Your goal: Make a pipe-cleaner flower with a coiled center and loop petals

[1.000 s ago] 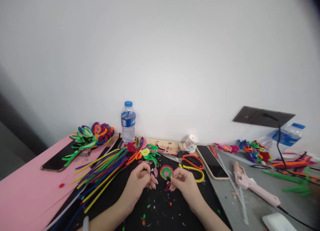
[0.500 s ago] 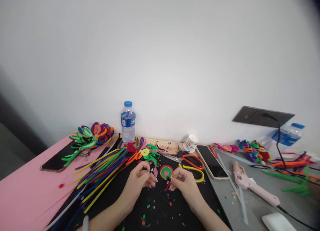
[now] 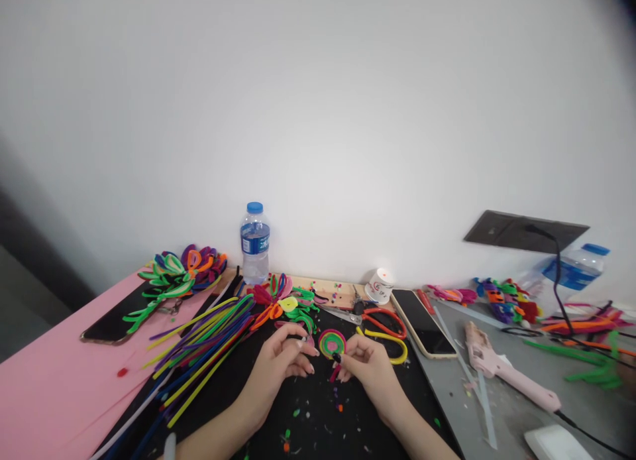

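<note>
well, i have the coiled disc [image 3: 332,344] wound round, its magenta tail [image 3: 334,375] left loose, pinched in my right hand [image 3: 370,368] toward the black mat's [image 3: 420,387] far edge, while my left hand [image 3: 273,364] curls beside it, contents unclear.

A single camera is sitting on the person's head, looking forward and down over the bench [image 3: 474,423]. It is facing the pale wall [image 3: 318,115], which is filling the upper half and more of the view. The left hand [image 3: 283,360] and right hand [image 3: 365,364] are showing close in the lower middle, with both forearms entering from the bottom edge. The lens is taking in a wide sweep, the bottle [image 3: 255,244] standing farther off by the wall.
</note>
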{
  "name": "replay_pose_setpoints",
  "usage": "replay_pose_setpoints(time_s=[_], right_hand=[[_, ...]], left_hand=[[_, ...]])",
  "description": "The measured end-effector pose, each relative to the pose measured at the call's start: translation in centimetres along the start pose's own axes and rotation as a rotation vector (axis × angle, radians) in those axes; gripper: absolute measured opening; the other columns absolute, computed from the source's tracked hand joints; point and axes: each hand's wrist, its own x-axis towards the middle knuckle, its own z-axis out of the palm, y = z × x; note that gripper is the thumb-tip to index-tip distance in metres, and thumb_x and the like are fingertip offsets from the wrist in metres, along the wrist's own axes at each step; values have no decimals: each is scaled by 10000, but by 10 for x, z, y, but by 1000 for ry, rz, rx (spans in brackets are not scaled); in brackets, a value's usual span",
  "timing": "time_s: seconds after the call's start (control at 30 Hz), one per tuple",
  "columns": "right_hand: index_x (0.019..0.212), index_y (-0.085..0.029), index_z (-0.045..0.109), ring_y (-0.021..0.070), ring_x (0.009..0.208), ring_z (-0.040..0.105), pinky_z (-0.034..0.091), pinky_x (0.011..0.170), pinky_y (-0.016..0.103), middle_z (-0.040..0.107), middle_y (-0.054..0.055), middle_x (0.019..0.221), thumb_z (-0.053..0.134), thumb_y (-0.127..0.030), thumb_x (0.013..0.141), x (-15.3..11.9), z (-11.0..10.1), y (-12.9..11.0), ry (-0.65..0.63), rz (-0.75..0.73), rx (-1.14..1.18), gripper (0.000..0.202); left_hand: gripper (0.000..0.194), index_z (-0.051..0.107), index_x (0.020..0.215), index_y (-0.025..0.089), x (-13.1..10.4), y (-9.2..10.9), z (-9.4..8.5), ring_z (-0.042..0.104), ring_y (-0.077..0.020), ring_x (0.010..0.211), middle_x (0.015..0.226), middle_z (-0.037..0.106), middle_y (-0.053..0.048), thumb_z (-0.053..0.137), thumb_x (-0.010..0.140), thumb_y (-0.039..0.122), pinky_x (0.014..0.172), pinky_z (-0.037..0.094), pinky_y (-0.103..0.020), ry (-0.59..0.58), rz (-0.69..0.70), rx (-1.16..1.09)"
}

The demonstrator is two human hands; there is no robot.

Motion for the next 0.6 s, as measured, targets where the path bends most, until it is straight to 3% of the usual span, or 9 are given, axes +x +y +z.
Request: replay_pose_setpoints(time_s=[0.23, 0.6], right_hand=[[593, -166, 531, 120, 415, 571, 442, 441, 211, 592, -28, 458, 738, -334, 578, 0, 0, -1, 2, 9, -6, 267], [584, -167, 532, 123, 418, 572, 443, 443, 216, 585, -31, 460, 740, -334, 576, -1, 0, 0, 5, -2, -2, 267]], left_hand=[[173, 503, 777, 192, -1, 4, 3, 591, -110, 554, 756, 643, -5, 614, 733, 317, 534, 443, -219, -13, 17, -30], [123, 478, 678, 194, -1, 2, 1, 487, -88, 493, 571, 547, 45, 579, 715, 253, 509, 376, -195, -13, 53, -48]])
